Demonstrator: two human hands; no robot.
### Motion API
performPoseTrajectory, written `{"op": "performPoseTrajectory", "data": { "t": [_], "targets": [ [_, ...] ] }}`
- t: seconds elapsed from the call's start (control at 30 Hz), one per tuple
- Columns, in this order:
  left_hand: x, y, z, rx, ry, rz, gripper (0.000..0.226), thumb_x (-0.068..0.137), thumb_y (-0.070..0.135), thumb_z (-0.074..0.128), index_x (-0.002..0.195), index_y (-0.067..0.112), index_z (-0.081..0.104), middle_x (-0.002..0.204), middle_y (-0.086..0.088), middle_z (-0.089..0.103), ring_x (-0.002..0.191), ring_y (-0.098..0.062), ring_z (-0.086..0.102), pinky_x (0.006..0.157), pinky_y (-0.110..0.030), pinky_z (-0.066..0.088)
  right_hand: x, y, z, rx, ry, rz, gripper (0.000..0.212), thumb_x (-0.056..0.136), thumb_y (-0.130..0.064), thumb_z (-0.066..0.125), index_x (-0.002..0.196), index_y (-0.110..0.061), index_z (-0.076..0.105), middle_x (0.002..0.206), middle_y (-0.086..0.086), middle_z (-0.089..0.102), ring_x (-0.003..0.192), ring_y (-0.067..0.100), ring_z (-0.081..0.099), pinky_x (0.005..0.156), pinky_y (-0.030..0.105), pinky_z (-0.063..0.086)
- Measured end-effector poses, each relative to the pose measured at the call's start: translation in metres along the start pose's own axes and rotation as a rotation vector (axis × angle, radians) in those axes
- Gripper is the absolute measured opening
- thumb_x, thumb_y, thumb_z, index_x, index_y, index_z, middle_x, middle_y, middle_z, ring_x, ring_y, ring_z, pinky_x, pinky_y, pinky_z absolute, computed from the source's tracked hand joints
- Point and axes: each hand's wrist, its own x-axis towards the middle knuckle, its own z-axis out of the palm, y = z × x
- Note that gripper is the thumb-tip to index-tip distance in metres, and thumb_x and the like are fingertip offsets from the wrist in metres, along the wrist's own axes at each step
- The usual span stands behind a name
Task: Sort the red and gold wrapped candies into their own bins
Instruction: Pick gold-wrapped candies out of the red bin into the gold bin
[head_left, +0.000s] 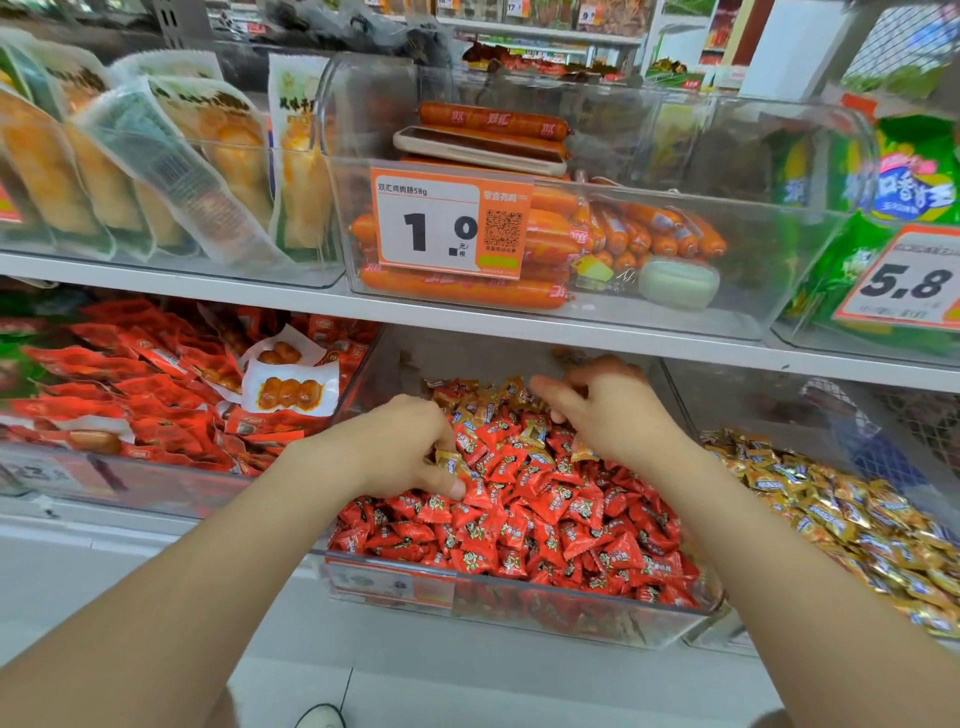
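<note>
Left hand (400, 447) pinches gold candy (448, 460) under "1.0" tag (452, 223); right hand (613, 410), grip unclear.

Bright, even, white, lit from overhead. Only soft shadow beneath the shelf (156, 286), dimming the back of the red candy bin (571, 618). Pale glare streaked along the clear walls of the sausage bin (753, 260). Strong wide-angle bending toward the edges, bowing the shelf line. Crisp at the price tag (452, 223); smeared and out of focus in the top corners.
</note>
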Motion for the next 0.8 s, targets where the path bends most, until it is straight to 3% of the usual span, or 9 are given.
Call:
{"op": "performPoseTrajectory", "data": {
  "t": [0.07,0.17,0.27,0.33,0.4,0.47,0.6,0.7,0.8],
  "targets": [
    [0.001,0.003,0.002,0.016,0.010,0.025,0.044,0.081,0.055,0.084,0.105,0.020,0.073,0.083,0.010,0.051,0.077,-0.011,0.050,0.066,-0.026,0.041,-0.003,0.000,0.002,-0.003,-0.031,-0.001,0.050,0.099,-0.058,0.063,0.073,-0.016,0.071,0.059,0.011,0.068,0.042,0.017,0.061,0.057,0.031,0.052],
    [0.001,0.006,0.005,0.010,0.060,0.076,0.035,0.083,0.050,0.084,0.089,0.020,0.068,0.083,0.004,0.061,0.079,-0.016,0.057,0.071,-0.035,0.049,-0.012,0.003,0.002,0.029,-0.139,0.035,0.028,0.101,-0.049,0.064,0.096,-0.023,0.072,0.075,0.007,0.072,0.047,0.015,0.068,0.046,0.025,0.048],
    [0.001,0.005,0.005,-0.033,0.106,0.092,0.031,0.089,0.046,0.080,0.095,0.019,0.066,0.081,0.003,0.064,0.078,-0.016,0.060,0.070,-0.035,0.051,-0.023,0.009,-0.002,0.131,-0.139,0.055,0.016,0.102,-0.040,0.067,0.100,-0.026,0.074,0.066,-0.007,0.068,0.047,0.009,0.063,0.042,0.015,0.037],
    [0.001,0.004,0.006,-0.038,0.106,0.098,0.024,0.093,0.043,0.077,0.101,0.023,0.066,0.080,0.003,0.065,0.076,-0.013,0.060,0.067,-0.032,0.046,-0.028,0.013,-0.008,0.247,-0.131,0.061,0.016,0.099,-0.038,0.072,0.101,-0.023,0.076,0.055,-0.015,0.062,0.042,0.000,0.052,0.043,0.013,0.034],
    [0.002,0.004,0.008,-0.036,0.101,0.106,0.013,0.097,0.036,0.072,0.108,0.031,0.067,0.078,0.004,0.066,0.073,-0.011,0.060,0.066,-0.028,0.043,-0.032,0.015,-0.013,0.245,-0.177,0.029,0.021,0.091,-0.044,0.080,0.100,-0.027,0.075,0.065,-0.015,0.066,0.047,-0.004,0.053,0.047,0.011,0.036],
    [0.003,0.004,0.009,-0.029,0.086,0.120,0.019,0.099,0.031,0.068,0.116,0.038,0.067,0.079,0.005,0.067,0.071,-0.009,0.060,0.066,-0.024,0.041,-0.034,0.017,-0.015,0.130,-0.232,-0.023,0.032,0.080,-0.053,0.086,0.101,-0.032,0.074,0.077,-0.012,0.064,0.051,-0.007,0.053,0.051,0.008,0.037],
    [0.005,0.007,0.009,-0.030,0.030,0.131,0.025,0.092,0.045,0.077,0.113,0.036,0.068,0.083,0.009,0.063,0.079,-0.005,0.054,0.069,-0.028,0.039,-0.037,0.019,-0.014,0.019,-0.322,-0.080,0.041,0.070,-0.054,0.094,0.100,-0.035,0.072,0.089,-0.009,0.064,0.059,-0.001,0.057,0.058,0.014,0.042],
    [0.007,0.008,0.012,-0.037,0.005,0.125,0.028,0.084,0.053,0.082,0.099,0.035,0.067,0.078,0.008,0.061,0.073,-0.009,0.054,0.064,-0.027,0.039,-0.038,0.018,-0.016,-0.091,-0.337,-0.140,0.035,0.075,-0.052,0.091,0.101,-0.036,0.075,0.079,-0.012,0.064,0.066,-0.001,0.056,0.068,0.022,0.043],
    [0.008,0.011,0.012,-0.019,0.031,0.129,0.027,0.094,0.057,0.068,0.093,0.031,0.064,0.074,0.003,0.061,0.071,-0.008,0.053,0.066,-0.033,0.043,-0.041,0.015,-0.021,-0.117,-0.269,-0.179,0.026,0.090,-0.046,0.080,0.112,-0.034,0.073,0.068,-0.018,0.059,0.065,-0.004,0.052,0.063,0.011,0.035]
  ]
}}
